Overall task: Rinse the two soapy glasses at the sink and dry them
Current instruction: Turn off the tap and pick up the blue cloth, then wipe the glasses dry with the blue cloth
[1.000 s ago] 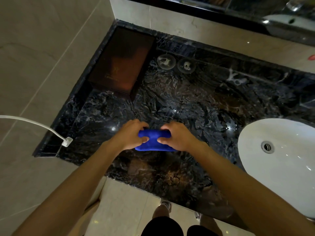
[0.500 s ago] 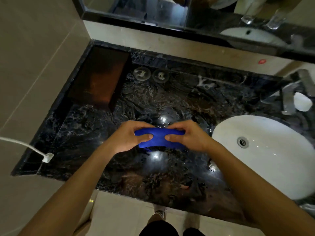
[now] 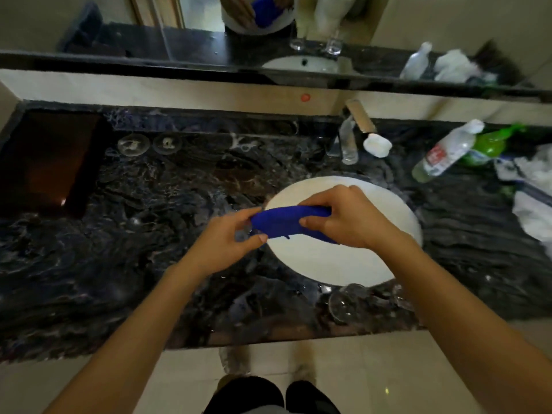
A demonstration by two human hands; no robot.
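While you stand at the vanity, the dark veined marble counter [image 3: 125,264] spreads glossy and wet across most of the view, with pale wall tiles and a mirror [image 3: 209,31] running behind it. Set into the stone at your right is the smooth white oval sink [image 3: 334,264], a metal tap [image 3: 348,141] angled over its far rim. At the far left lies a flat reddish-brown rectangular tray [image 3: 50,162]. Toward the right end, a clear plastic bottle [image 3: 445,152] lies tilted beside a green bottle [image 3: 490,144] and crumpled white wrappers. Over the sink's left edge you hold a soft blue cloth [image 3: 286,224], rolled into a long fold: your left hand [image 3: 227,243] pinches its near end, your right hand [image 3: 349,221] is wrapped closed around the other. Two clear glasses [image 3: 343,304] sit on the counter just in front of the sink, blurred by motion. Two small round glass coasters [image 3: 149,144] rest side by side near the back wall
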